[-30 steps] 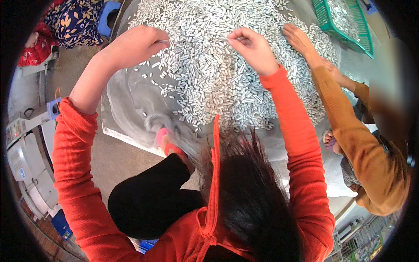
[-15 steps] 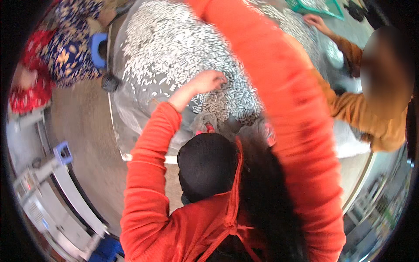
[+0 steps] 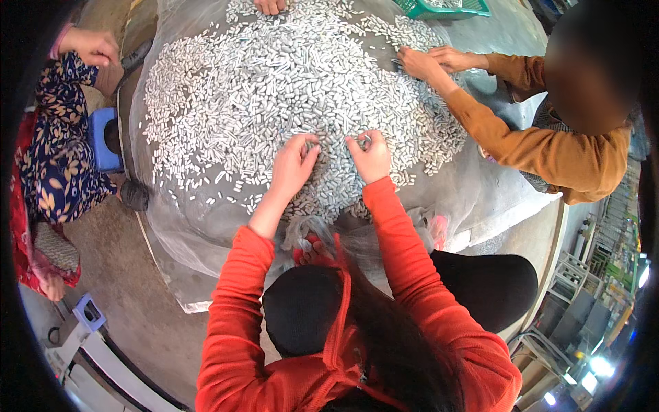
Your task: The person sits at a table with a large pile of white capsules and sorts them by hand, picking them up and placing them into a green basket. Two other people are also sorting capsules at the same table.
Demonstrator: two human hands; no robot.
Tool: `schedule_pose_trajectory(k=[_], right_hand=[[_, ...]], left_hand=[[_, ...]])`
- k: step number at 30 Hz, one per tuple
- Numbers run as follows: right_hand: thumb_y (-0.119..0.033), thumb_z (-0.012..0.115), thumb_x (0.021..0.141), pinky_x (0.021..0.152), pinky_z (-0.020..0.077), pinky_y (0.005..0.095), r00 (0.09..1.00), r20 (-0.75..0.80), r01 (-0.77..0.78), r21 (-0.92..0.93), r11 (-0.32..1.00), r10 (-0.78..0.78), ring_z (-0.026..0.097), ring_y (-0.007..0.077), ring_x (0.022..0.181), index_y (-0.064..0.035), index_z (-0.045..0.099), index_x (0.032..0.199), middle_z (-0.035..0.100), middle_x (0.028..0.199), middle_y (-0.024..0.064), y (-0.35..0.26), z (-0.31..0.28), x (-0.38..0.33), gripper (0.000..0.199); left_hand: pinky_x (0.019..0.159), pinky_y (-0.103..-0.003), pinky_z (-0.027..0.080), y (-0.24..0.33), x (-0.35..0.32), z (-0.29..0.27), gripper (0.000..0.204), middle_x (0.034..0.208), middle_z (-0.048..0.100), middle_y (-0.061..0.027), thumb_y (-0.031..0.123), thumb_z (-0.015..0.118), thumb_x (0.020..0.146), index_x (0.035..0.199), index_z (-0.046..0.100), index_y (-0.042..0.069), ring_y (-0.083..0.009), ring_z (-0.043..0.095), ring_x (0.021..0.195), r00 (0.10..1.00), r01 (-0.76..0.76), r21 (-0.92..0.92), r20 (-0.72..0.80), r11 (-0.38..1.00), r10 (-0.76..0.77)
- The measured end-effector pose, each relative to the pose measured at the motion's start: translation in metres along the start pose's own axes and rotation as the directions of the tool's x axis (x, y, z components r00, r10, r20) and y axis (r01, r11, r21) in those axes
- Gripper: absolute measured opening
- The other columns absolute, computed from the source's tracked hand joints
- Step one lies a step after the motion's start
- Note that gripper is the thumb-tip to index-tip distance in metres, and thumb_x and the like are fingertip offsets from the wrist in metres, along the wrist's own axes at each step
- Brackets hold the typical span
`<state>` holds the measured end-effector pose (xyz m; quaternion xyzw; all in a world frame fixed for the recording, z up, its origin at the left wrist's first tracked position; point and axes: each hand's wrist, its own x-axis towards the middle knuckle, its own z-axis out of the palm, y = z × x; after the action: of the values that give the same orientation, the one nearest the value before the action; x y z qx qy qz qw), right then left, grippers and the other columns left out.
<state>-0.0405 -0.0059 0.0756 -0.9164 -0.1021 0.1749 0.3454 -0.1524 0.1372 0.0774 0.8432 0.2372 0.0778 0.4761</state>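
A wide heap of small silvery-grey, rod-shaped pieces (image 3: 274,89) covers the sheeted work surface in front of me. At its near edge, my left hand (image 3: 294,165) rests with fingers curled and the thumb close to them. Just to the right, my right hand (image 3: 371,158) is also curled, thumb near the forefinger. Whatever lies between the fingers of either hand is too small to make out. Darker grey pieces (image 3: 335,182) lie between and below my hands.
Clear plastic sheeting (image 3: 185,223) lies under the heap. At right, a co-worker in a brown sleeve (image 3: 508,141) has both hands in the pieces. Another person's hand (image 3: 270,6) is at the far edge. A green basket (image 3: 446,9) stands far right, a blue stool (image 3: 105,141) left.
My right arm, stretched far across the heap before, has drawn back beside my left hand. My left hand has come nearer to me. The view has shifted, and the co-worker's two hands are now together.
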Motion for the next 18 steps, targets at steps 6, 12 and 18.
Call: schedule_pose_trajectory(k=[6, 12, 18], right_hand=[[-0.023, 0.073, 0.072, 0.068, 0.0479, 0.0409, 0.977, -0.032, 0.203, -0.134, 0.97, -0.209, 0.06, 0.0318, 0.078, -0.0045, 0.056, 0.09, 0.062, 0.083, 0.0129, 0.011, 0.03, 0.013, 0.031], [-0.007, 0.057, 0.084, 0.055, 0.0457, 0.0275, 0.992, 0.113, -0.04, 0.689, 0.724, -0.053, 0.056, 0.0155, 0.064, -0.0051, 0.054, 0.09, 0.059, 0.077, 0.0052, 0.037, 0.017, 0.021, 0.007], [-0.011, 0.053, 0.087, 0.058, 0.0462, 0.0274, 1.0, -0.011, 0.022, 0.754, 0.657, -0.02, 0.053, 0.0138, 0.063, -0.0037, 0.054, 0.09, 0.06, 0.077, 0.0082, 0.051, -0.026, 0.045, 0.008]], left_hand=[[0.065, -0.041, 0.045, -0.032, 0.039, -0.005, 0.018, 0.084, 0.054, -0.0104, 0.017, 0.068, 0.076, 0.088, 0.058, 0.008, -0.031, 0.057, 0.076, 0.948, -0.258, 0.369, -0.081, 0.893, 0.308], [0.063, -0.034, 0.044, -0.036, 0.022, -0.007, 0.008, 0.077, 0.051, -0.008, 0.01, 0.064, 0.079, 0.083, 0.058, 0.006, -0.0229, 0.052, 0.067, 0.98, -0.115, 0.083, -0.156, 0.99, 0.127], [0.066, -0.038, 0.046, 0.006, 0.037, 0.035, 0.019, 0.079, 0.059, -0.0172, 0.013, 0.049, 0.09, 0.105, 0.044, 0.003, -0.0323, 0.06, 0.073, 0.985, -0.135, -0.11, -0.12, 0.985, 0.121]])
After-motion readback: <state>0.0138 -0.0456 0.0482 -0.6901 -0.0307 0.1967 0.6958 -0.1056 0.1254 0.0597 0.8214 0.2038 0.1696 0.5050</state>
